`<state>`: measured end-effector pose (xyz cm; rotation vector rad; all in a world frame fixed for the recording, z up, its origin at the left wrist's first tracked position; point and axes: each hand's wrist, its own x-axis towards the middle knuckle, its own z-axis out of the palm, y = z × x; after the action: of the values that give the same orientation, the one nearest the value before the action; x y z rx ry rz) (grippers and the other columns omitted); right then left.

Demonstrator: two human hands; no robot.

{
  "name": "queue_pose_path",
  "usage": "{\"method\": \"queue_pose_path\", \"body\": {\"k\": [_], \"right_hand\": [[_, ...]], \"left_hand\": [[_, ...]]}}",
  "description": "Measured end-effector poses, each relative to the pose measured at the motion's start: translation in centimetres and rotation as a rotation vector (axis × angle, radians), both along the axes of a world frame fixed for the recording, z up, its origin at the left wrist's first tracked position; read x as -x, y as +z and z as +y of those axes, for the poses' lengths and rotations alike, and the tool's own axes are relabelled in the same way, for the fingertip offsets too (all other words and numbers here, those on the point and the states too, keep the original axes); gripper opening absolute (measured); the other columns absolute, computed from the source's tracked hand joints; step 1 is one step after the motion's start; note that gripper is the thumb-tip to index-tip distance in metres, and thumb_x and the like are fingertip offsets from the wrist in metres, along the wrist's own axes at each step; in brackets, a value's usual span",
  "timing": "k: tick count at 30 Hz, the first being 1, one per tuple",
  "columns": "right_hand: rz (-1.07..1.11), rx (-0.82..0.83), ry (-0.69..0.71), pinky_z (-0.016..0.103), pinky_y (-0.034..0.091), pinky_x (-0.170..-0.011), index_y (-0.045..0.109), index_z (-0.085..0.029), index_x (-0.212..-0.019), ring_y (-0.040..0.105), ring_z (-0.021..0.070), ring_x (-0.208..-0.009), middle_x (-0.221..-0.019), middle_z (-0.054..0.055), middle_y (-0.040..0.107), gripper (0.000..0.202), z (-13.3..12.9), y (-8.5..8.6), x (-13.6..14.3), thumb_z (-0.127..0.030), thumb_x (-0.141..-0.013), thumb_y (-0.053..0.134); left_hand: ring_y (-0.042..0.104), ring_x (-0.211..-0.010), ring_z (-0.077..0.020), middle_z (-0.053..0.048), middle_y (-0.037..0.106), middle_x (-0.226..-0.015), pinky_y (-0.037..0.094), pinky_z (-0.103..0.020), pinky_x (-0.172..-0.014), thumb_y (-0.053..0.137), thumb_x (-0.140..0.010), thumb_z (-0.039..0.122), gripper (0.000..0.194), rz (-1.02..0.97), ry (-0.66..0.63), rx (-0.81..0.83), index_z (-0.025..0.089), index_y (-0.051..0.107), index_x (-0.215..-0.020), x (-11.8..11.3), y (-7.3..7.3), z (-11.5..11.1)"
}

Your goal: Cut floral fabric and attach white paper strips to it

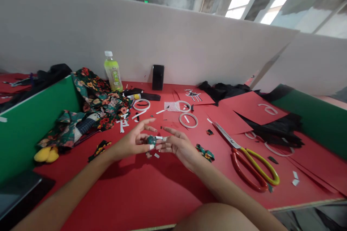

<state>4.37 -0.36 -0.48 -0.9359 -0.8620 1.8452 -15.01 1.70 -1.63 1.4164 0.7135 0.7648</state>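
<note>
My left hand [131,142] is closed on a small piece of dark green floral fabric [150,140], pinched between thumb and fingers above the red tabletop. My right hand [180,146] meets it from the other side, its index finger stretched forward. A narrow white strip [159,137] lies at my right fingertips, next to the fabric; the fingers seem to pinch it. Another white scrap [157,155] is just below the hands. To the right of my right hand lies a floral fabric scrap [205,153], and a similar scrap [99,150] rests beside my left forearm.
Large scissors [238,148] with red and yellow handles lie at right. Rolls of tape [188,120], a drink bottle [113,72] and a black phone [158,77] stand or lie farther back. Floral cloth [100,97] and a bird-like doll [86,124] are left; red sheets [249,108] are right.
</note>
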Motion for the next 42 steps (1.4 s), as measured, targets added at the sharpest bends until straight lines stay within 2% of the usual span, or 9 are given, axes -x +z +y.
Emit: {"method": "queue_pose_path", "body": {"k": [5, 11, 17, 20, 22, 24, 26, 34, 42], "right_hand": [[0.003, 0.0, 0.011, 0.027, 0.055, -0.065, 0.025, -0.003, -0.137, 0.07, 0.0163, -0.063, -0.078, 0.01, 0.073, 0.072, 0.0, -0.2, -0.2, -0.01, -0.073, 0.058], [0.051, -0.042, 0.025, 0.031, 0.055, -0.071, 0.048, -0.008, -0.122, 0.071, 0.0176, -0.07, -0.077, 0.008, 0.073, 0.053, 0.1, -0.9, -0.2, -0.016, -0.072, 0.062], [0.092, -0.041, -0.023, 0.032, 0.054, -0.075, 0.056, -0.01, -0.112, 0.071, 0.0197, -0.079, -0.089, 0.011, 0.073, 0.042, -0.6, 0.1, 0.0, -0.019, -0.072, 0.065], [0.065, -0.091, -0.078, 0.034, 0.053, -0.079, 0.053, -0.011, -0.12, 0.071, 0.0207, -0.08, -0.089, 0.011, 0.073, 0.051, -0.9, 0.5, 0.2, -0.022, -0.072, 0.067], [0.013, -0.162, -0.127, 0.037, 0.053, -0.082, 0.043, -0.011, -0.131, 0.071, 0.0196, -0.079, -0.085, 0.008, 0.074, 0.064, -1.2, 0.4, 0.2, -0.026, -0.074, 0.066], [-0.051, -0.255, -0.163, 0.037, 0.052, -0.083, 0.034, -0.013, -0.139, 0.07, 0.0172, -0.076, -0.08, 0.003, 0.073, 0.072, -1.4, 0.3, 0.3, -0.029, -0.076, 0.065], [-0.102, -0.345, -0.176, 0.037, 0.053, -0.081, 0.03, -0.016, -0.141, 0.068, 0.0154, -0.074, -0.078, 0.0, 0.072, 0.074, -1.7, 0.1, 0.3, -0.03, -0.077, 0.064], [-0.125, -0.504, -0.1, 0.039, 0.052, -0.085, 0.027, -0.024, -0.143, 0.067, 0.0143, -0.077, -0.083, -0.001, 0.072, 0.069, -2.4, -0.6, 0.5, -0.029, -0.082, 0.058], [-0.063, -0.328, -0.107, 0.038, 0.053, -0.083, 0.027, -0.024, -0.143, 0.068, 0.0158, -0.077, -0.08, -0.001, 0.072, 0.075, -2.4, 1.1, 0.3, -0.026, -0.077, 0.063]], "left_hand": [[0.056, -0.085, -0.0135, -0.01, 0.037, -0.126, 0.054, -0.026, -0.062, 0.069, -0.072, 0.022, 0.074, 0.054, -0.039, -0.03, 0.035, 0.029, -0.132, 0.8, -0.1, 0.5], [0.057, -0.102, -0.0199, -0.011, 0.045, -0.128, 0.052, -0.035, -0.081, 0.074, -0.069, 0.028, 0.07, 0.071, -0.011, -0.085, 0.031, 0.039, -0.129, 1.5, 0.1, 1.2], [0.061, -0.098, -0.0214, -0.012, 0.057, -0.115, 0.051, -0.036, -0.083, 0.063, -0.075, 0.051, 0.053, 0.007, 0.281, -0.157, 0.02, 0.054, -0.117, 1.5, 0.6, 2.1], [0.061, -0.087, -0.0178, -0.008, 0.062, -0.1, 0.05, -0.035, -0.081, 0.055, -0.083, 0.046, 0.034, 0.172, 0.535, -0.491, 0.018, 0.062, -0.102, 0.7, 1.7, 1.0], [0.059, -0.092, -0.0178, -0.006, 0.06, -0.1, 0.047, -0.035, -0.084, 0.06, -0.082, 0.034, 0.023, 0.363, 0.654, -0.91, 0.021, 0.065, -0.1, 0.0, 2.4, -0.4], [0.058, -0.088, -0.0161, -0.004, 0.06, -0.098, 0.045, -0.034, -0.082, 0.062, -0.081, 0.022, 0.021, 0.501, 0.586, -1.292, 0.024, 0.066, -0.102, -0.8, 2.8, -1.9], [0.057, -0.088, -0.0173, -0.006, 0.06, -0.097, 0.043, -0.035, -0.08, 0.061, -0.081, 0.015, 0.027, 0.59, 0.552, -1.481, 0.021, 0.063, -0.107, -1.5, 2.8, -2.9], [0.057, -0.086, -0.0169, -0.006, 0.061, -0.093, 0.042, -0.034, -0.077, 0.055, -0.084, 0.014, 0.014, 0.615, 0.511, -1.399, 0.017, 0.065, -0.094, -2.3, 2.2, -3.1], [0.057, -0.087, -0.0163, -0.007, 0.056, -0.097, 0.047, -0.032, -0.078, 0.052, -0.085, 0.015, 0.023, 0.583, 0.589, -1.357, 0.019, 0.063, -0.105, -2.8, 1.5, -3.3]]}}
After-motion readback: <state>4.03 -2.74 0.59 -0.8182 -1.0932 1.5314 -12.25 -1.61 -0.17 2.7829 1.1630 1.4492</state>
